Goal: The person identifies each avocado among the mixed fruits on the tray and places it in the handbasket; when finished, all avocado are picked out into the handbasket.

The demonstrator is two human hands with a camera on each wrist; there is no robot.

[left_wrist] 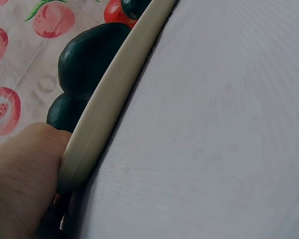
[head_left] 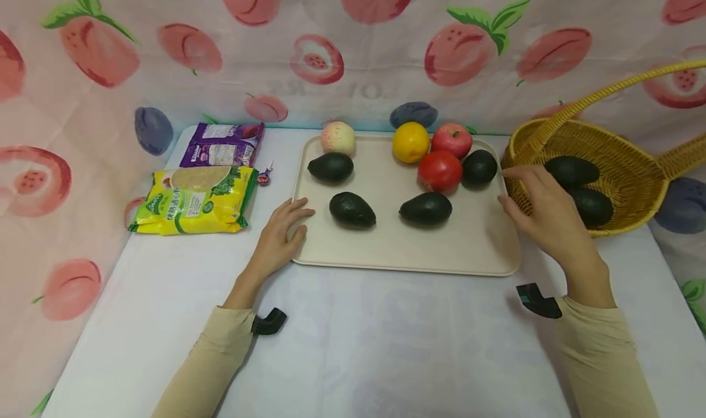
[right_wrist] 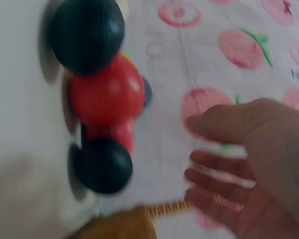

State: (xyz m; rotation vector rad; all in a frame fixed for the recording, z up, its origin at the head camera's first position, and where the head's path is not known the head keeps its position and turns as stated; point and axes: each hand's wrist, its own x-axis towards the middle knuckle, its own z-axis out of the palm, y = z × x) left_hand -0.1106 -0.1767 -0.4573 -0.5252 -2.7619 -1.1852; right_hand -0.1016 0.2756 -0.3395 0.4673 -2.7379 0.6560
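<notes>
My left hand (head_left: 280, 234) rests at the left rim of a beige tray (head_left: 397, 255), its fingers reaching over the edge. In the left wrist view, part of that hand (left_wrist: 27, 169) lies against the tray corner. My right hand (head_left: 546, 216) is over the gap between the tray and a yellow wicker basket (head_left: 634, 212), fingers loosely extended and holding nothing. The basket contains two dark avocados (head_left: 573, 171). On the tray lie several more, with one avocado (head_left: 480, 168) nearest the right hand and another avocado (head_left: 353, 210) nearest the left.
A peach (head_left: 338, 138), an orange (head_left: 410, 142), a red apple (head_left: 452, 140) and a tomato (head_left: 439, 171) sit toward the tray's back. Left of it are a yellow food bag (head_left: 195, 200), a purple packet (head_left: 223, 144) and a lollipop (head_left: 264, 176). The basket handle (head_left: 612, 90) arches high.
</notes>
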